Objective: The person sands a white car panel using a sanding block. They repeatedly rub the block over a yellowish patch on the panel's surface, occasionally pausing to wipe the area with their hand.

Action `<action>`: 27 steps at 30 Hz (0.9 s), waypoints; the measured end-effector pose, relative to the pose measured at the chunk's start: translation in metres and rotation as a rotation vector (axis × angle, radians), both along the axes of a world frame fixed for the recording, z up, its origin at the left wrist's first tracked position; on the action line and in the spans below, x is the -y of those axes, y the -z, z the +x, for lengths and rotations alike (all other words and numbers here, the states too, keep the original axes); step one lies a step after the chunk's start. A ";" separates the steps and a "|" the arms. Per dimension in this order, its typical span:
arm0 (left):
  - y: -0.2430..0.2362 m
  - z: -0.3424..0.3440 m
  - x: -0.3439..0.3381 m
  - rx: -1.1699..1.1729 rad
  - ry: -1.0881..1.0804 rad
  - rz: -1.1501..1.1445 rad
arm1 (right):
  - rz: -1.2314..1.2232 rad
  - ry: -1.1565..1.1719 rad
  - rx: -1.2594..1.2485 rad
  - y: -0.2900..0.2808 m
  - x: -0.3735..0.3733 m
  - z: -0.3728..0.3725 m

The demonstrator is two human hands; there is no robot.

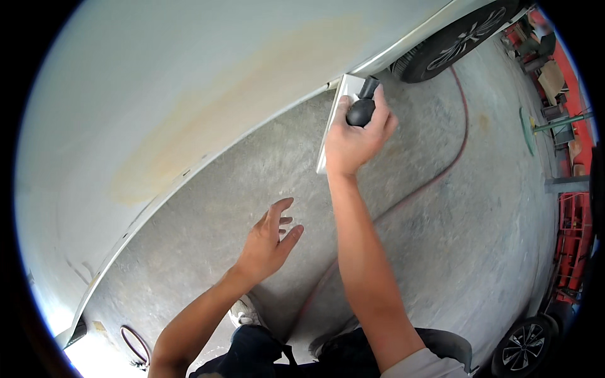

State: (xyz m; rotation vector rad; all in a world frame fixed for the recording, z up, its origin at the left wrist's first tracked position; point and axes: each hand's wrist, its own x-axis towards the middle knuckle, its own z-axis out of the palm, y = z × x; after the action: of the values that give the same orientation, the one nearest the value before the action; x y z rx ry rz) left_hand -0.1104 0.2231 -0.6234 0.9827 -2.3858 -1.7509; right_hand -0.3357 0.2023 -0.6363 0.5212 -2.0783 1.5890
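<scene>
Forearms [365, 252] outstretched: a black-knobbed sanding block [361, 114] is clasped in the right hand [358, 142], car panel [157, 94] to its left.
Left hand [266, 244] half-open, empty; the block is probably best kept flat.

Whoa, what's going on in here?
A person is crouching or sitting low beside a car's pale side, which has a yellowish patch. Their right hand grips a flat white tool with a black knob, near the car's lower edge; whether they touch is hard to tell. The left hand is empty, fingers loosely spread above the concrete floor.
</scene>
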 end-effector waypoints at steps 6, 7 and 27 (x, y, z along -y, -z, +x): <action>0.000 0.003 0.001 0.018 0.008 -0.001 | 0.026 -0.074 -0.053 0.000 -0.008 -0.002; 0.000 0.003 0.002 0.016 0.004 0.001 | 0.002 -0.041 -0.053 -0.002 -0.002 -0.003; -0.004 0.006 0.007 0.017 -0.023 0.058 | 0.065 0.103 -0.133 0.002 0.002 -0.005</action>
State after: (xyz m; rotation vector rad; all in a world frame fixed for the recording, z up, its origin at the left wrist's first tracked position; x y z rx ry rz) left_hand -0.1040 0.2159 -0.6191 1.0316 -2.3362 -1.8211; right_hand -0.3410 0.2005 -0.6384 0.5186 -2.0291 1.3944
